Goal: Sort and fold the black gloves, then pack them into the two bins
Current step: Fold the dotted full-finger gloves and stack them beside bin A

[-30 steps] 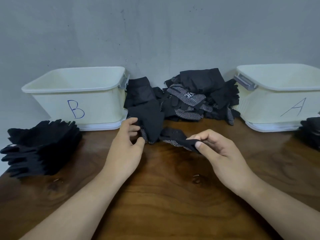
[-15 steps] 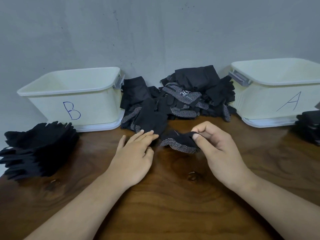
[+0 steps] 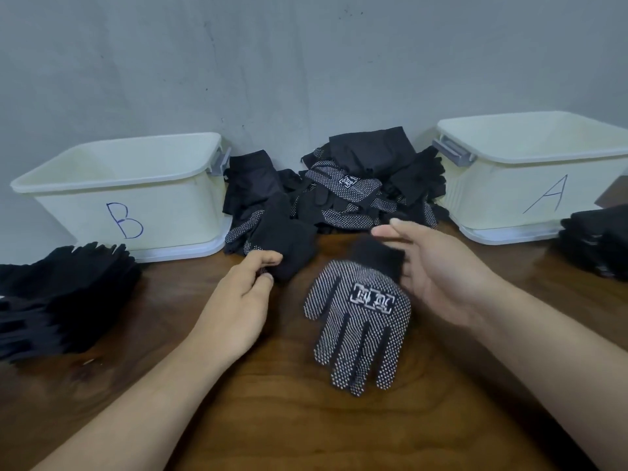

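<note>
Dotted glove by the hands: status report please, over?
Right hand grips cuff of dotted glove, flat on table, dots up. Left hand pinches second glove at edge of pile. Nothing in the way.

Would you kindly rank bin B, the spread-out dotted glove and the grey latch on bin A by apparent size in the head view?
1. Bin B.
2. Dotted glove, clearly smaller, though being nearer the camera enlarges it.
3. Grey latch on bin A, by far the smallest.

A glove pile sits between bin B on the left and bin A on the right.
</note>
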